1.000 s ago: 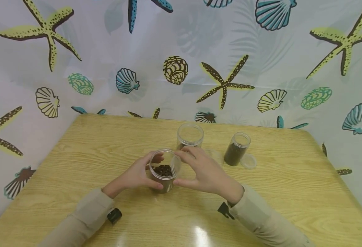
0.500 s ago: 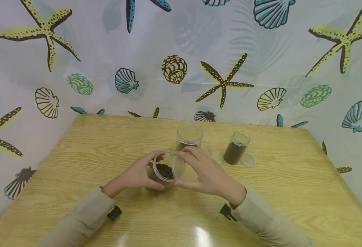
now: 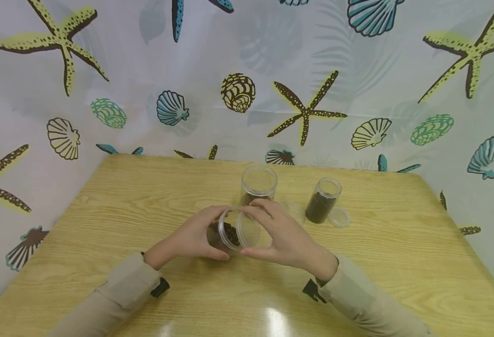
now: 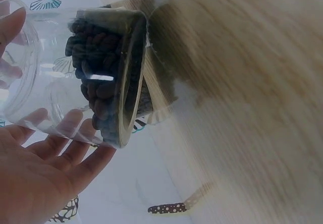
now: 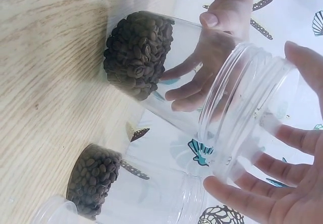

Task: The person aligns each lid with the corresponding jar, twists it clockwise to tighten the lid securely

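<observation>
My left hand (image 3: 192,236) holds a clear plastic jar (image 5: 184,42) partly filled with dark coffee beans (image 5: 141,52). It is tilted, its mouth turned to the right. In the left wrist view the jar's base (image 4: 132,80) is close over the table, fingers spread along the side. My right hand (image 3: 282,238) holds a clear round lid (image 3: 250,229) by its edge, thumb on one side and fingers on the other. The right wrist view has the lid right at the jar's threaded rim (image 5: 214,100).
Behind the hands stands another clear jar (image 3: 258,182) with beans, a lid (image 3: 295,211) lying beside it. A narrower jar (image 3: 321,206) with dark contents stands further right, next to its own small lid (image 3: 338,217). A patterned cloth (image 3: 213,47) hangs behind the wooden table (image 3: 145,187).
The jar in my left hand has gone from nearly upright to leaning right, its beans shifting with it. My right hand and the lid have moved slightly right.
</observation>
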Available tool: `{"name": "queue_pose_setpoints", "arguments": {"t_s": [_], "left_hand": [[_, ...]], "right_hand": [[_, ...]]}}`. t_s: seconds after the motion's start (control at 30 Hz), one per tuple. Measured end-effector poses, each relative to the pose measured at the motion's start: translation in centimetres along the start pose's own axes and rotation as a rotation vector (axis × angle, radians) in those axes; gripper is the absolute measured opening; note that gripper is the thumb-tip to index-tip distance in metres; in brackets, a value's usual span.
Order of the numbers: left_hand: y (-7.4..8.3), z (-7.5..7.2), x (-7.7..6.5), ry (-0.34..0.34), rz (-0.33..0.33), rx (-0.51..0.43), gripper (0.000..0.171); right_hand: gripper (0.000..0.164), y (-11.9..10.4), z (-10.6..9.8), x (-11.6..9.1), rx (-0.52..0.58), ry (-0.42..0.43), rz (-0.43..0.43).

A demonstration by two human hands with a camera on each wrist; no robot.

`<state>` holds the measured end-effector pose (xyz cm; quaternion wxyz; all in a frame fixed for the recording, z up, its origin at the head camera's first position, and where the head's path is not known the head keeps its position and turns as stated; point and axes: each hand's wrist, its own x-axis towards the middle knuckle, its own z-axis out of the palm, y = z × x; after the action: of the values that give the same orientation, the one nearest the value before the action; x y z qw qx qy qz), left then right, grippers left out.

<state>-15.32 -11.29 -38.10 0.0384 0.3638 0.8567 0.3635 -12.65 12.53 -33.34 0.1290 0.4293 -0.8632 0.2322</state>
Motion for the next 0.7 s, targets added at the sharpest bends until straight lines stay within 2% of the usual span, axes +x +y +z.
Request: {"name": "queue_pose_setpoints", "arguments": {"t_s": [0.47, 0.7], "left_hand": [[0.5, 0.4, 0.2, 0.014, 0.049, 0.128, 0.091], [1.2, 0.4, 0.0, -0.017, 0.039, 0.195, 0.093]], "right_hand": [[0.074, -0.1, 0.4, 0.0, 0.028, 0.037, -0.064], [0.076, -0.1, 0.7, 0.0, 0.015, 0.051, -0.092]]}}
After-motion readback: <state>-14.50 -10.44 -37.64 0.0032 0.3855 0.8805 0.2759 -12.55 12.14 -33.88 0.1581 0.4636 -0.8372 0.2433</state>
